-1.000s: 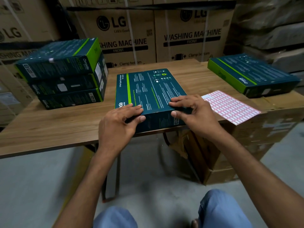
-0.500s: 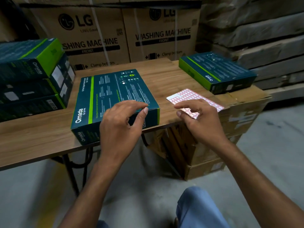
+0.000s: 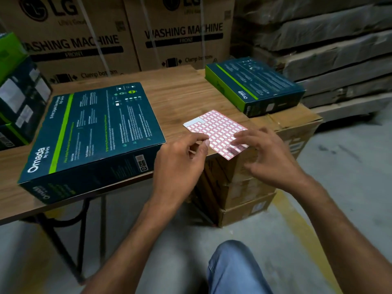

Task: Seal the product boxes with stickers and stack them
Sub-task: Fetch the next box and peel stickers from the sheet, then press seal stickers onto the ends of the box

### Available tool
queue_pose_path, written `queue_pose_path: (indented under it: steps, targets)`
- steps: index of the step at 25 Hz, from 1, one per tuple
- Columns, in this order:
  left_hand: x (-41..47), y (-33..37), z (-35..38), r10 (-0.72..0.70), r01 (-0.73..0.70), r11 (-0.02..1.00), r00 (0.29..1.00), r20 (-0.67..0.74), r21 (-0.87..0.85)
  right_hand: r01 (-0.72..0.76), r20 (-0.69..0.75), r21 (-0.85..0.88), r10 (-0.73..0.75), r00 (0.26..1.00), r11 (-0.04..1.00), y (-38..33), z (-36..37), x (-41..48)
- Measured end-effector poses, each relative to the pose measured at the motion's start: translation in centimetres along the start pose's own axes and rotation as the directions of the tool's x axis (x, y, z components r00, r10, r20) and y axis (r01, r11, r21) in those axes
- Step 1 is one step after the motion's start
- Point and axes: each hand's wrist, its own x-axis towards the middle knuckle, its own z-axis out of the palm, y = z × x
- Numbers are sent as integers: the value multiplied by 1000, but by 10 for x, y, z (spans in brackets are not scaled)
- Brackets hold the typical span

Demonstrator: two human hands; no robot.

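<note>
A dark teal and green product box [image 3: 91, 128] lies flat on the wooden table [image 3: 180, 92], left of both hands. Another such box [image 3: 254, 85] lies at the table's far right, and a stack of them [image 3: 19, 98] stands at the left edge of view. A sheet of red-bordered stickers [image 3: 216, 128] lies at the table's front right corner. My left hand [image 3: 180, 164] pinches the sheet's near left edge between thumb and forefinger. My right hand [image 3: 265, 153] rests spread fingers on the sheet's near right corner; its fingertips are blurred.
Stacked brown cartons [image 3: 244, 187] stand against the table's right end, under the sheet's corner. Large washing machine cartons [image 3: 180, 39] line the back, and wrapped slabs [image 3: 318, 39] fill the right. My knee [image 3: 233, 268] shows over the concrete floor.
Both hands left the middle box and moved right to the sticker sheet. The view swung right, so the stack slid toward the left edge.
</note>
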Motion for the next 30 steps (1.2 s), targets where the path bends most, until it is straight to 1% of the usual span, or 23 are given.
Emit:
queue_pose_path:
  steps: [1,3,6,8,10,12,14,16,18,20,22,23,25,27,29,30]
  targets:
    - [1,2,5,-81,83,993,996,20,-82,15,-23,-21,-16,1000,1000,4,4,0]
    - [2,8,12,-258,273,931,962,93,-243,52,-105,-17,-53,993,999,12,11,-1]
    - [4,15,17,-426,480,808,876,226,-342,96,-217,-5,-95,972,995,18,17,-6]
    - [5,16,18,-510,584,709,812,283,-397,111,-244,11,-105,964,994,18,19,-13]
    - [2,14,20,-552,626,666,779,296,-406,117,-235,79,-95,967,990,15,20,-23]
    - [0,12,22,-572,634,651,771,279,-418,137,-206,163,-102,973,977,11,18,-31]
    - [-3,10,25,-590,629,617,767,252,-473,163,-163,228,-127,978,960,6,15,-39]
    - [-6,10,26,-583,590,614,787,202,-523,177,-112,261,-152,982,949,2,13,-47]
    - [-12,11,24,-527,505,673,840,130,-541,148,-74,322,-131,989,935,-2,11,-54]
    - [-19,11,16,-430,409,742,898,92,-531,81,-100,441,-42,994,894,-10,5,-52]
    - [-26,14,3,-347,355,785,931,114,-507,-2,-149,548,100,984,837,-25,-7,-39]
    - [-29,16,-4,-319,344,795,937,138,-500,-43,-154,573,160,975,818,-34,-13,-30]
    - [-37,22,-18,-296,348,784,938,184,-514,-116,-121,592,230,966,798,-49,-26,-14]
    - [-43,28,-33,-289,358,768,934,212,-531,-125,-75,662,232,970,739,-63,-34,-4]
    - [-45,32,-49,-291,357,769,934,207,-530,-86,-49,757,187,981,648,-78,-40,-2]
    - [-44,35,-57,-301,360,765,933,196,-535,-75,-37,780,166,985,622,-85,-41,-2]
